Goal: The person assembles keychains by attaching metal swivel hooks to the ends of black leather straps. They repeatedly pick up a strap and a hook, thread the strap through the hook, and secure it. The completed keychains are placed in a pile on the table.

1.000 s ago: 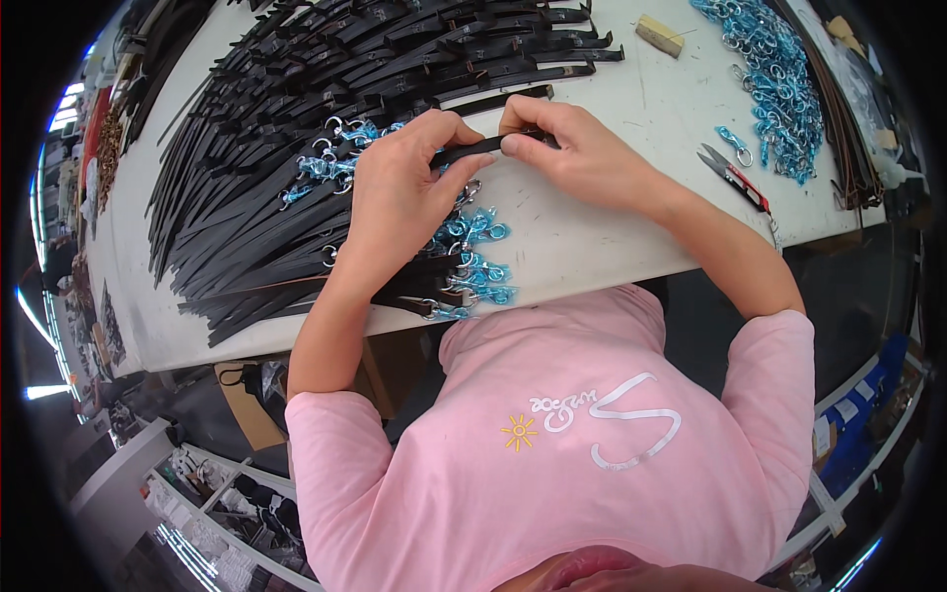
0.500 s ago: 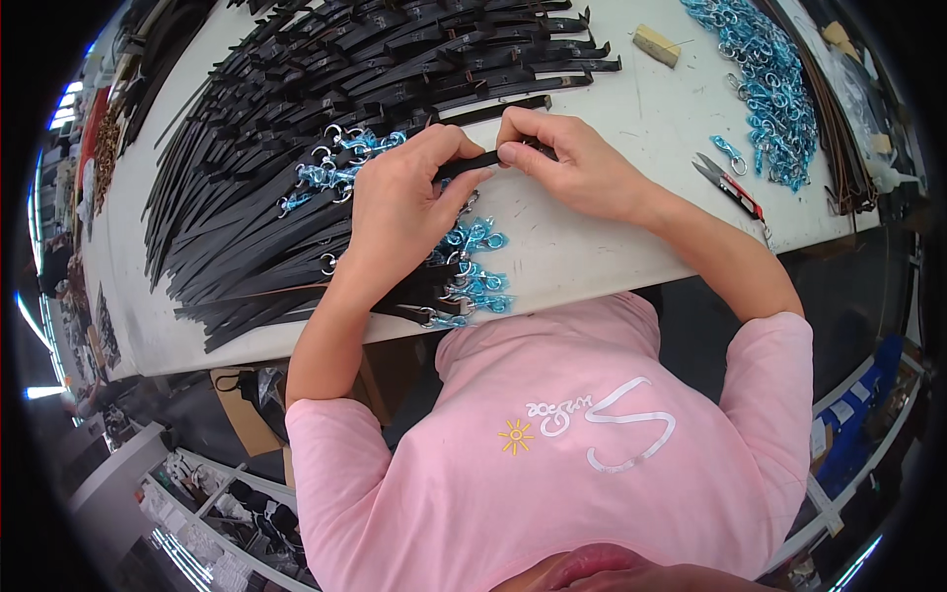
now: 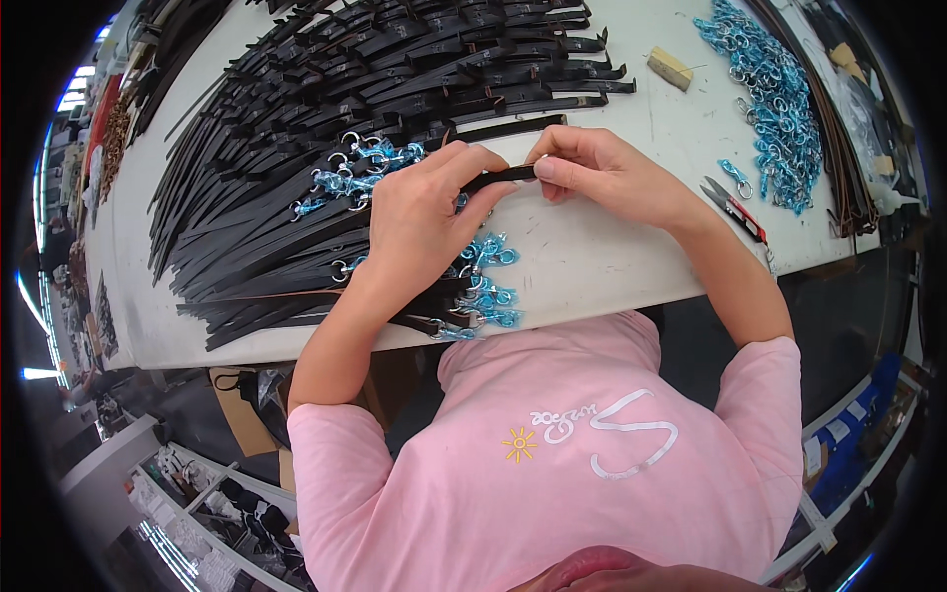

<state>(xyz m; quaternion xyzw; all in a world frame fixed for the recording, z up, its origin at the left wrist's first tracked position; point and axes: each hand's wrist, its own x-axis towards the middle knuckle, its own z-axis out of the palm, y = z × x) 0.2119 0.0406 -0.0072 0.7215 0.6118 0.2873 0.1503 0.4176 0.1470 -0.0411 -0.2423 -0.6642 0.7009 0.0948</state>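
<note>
Our fingers pinch one black strap (image 3: 503, 179) between both hands: the left hand (image 3: 424, 222) curls over its near end with the fingertips closed on it, and the right hand (image 3: 602, 173) grips the other end between thumb and forefinger. The strap sits just above the white worktable (image 3: 602, 261), held level between the two hands near the table's front edge.

Nearest to us, under and just beside our left wrist, we see a cluster of blue-wrapped metal clasps (image 3: 483, 286) fixed to strap ends that reach the table's edge. A little farther, just left of our left hand, a second cluster of blue-wrapped clasps with silver rings (image 3: 355, 168) lies on the straps. To the right of our right forearm, a small pair of snips (image 3: 735, 207) with dark and red handles rests on bare table, with a single blue-wrapped clasp (image 3: 732, 175) just beside it.

Beyond our hands, a broad spread of black straps (image 3: 326, 89) covers the left and middle of the table, laid in overlapping rows. Farther right, a small tan block (image 3: 670, 68) lies alone, and a long heap of blue-wrapped clasps (image 3: 769, 89) runs along the far right side, with dark brown straps (image 3: 838, 128) at the table's right edge.
</note>
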